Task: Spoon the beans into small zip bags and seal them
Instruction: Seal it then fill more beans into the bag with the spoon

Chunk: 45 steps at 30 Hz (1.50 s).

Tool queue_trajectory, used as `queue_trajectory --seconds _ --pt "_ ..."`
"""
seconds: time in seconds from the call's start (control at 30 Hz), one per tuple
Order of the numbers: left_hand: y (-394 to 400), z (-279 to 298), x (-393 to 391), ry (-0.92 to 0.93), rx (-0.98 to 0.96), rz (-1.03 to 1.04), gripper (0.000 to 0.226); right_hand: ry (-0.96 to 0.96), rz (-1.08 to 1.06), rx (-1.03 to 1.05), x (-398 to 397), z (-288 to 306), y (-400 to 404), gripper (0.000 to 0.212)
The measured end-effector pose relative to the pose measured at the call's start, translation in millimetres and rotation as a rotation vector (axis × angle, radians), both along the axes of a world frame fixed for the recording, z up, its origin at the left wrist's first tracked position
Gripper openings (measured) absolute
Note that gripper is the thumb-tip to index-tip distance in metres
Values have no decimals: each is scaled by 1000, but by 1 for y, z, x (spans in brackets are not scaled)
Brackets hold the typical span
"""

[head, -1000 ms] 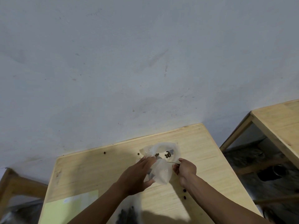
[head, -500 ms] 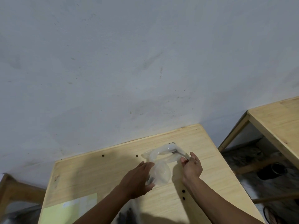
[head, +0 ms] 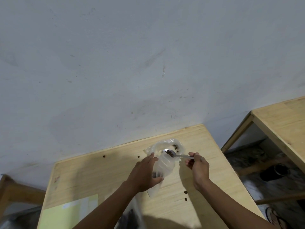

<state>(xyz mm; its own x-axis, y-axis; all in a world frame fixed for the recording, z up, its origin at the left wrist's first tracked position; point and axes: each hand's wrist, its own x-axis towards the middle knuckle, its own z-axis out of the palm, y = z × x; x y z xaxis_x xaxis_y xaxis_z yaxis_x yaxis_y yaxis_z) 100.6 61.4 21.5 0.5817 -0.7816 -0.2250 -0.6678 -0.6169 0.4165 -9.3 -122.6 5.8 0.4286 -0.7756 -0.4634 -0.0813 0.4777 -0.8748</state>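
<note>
A small clear zip bag [head: 165, 164] is held up over the wooden table [head: 92, 176] by my left hand [head: 145, 174], which grips its side. Behind it lies a larger clear bag [head: 166, 143] with a few dark beans inside. My right hand [head: 198, 167] pinches the handle of a metal spoon [head: 175, 155]. The spoon's bowl carries dark beans and sits at the small bag's open mouth. Some dark beans show through the small bag near my left fingers.
Loose beans [head: 185, 195] lie scattered on the table. A yellow-green sheet [head: 69, 214] lies at the near left. Another clear bag with dark beans [head: 130, 217] sits at the near edge. A second wooden table [head: 280, 123] stands to the right, with a gap between.
My right hand has drawn the spoon, now loaded with beans, out of the larger bag and over to the small bag's mouth. My left hand keeps hold of the small bag.
</note>
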Motion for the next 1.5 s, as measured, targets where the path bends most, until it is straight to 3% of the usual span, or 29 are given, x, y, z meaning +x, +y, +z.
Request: queue_trajectory --seconds 0.3,0.57,0.63,0.77,1.0,1.2,1.4,1.5 --pt "-1 -7 7 15 -40 108 84 -64 106 -306 2 51 -16 39" --pt "1 -13 9 -19 -111 106 81 -106 535 -868 -4 58 -3 35" --pt "2 -14 11 -56 -102 97 81 -146 580 -901 -4 61 -3 34" --pt "7 -12 19 -134 -61 67 80 -96 397 -752 -7 58 -12 32" --pt "-4 2 47 -285 28 -278 77 79 177 -308 -2 23 -12 35" --pt "-28 9 62 -215 152 -446 77 99 67 -11 19 7 -5 31" --pt "-30 7 54 -181 -90 -406 71 136 -149 333 31 1 -8 24" --pt "-23 8 44 -159 -107 -378 77 126 -272 425 35 12 -7 21"
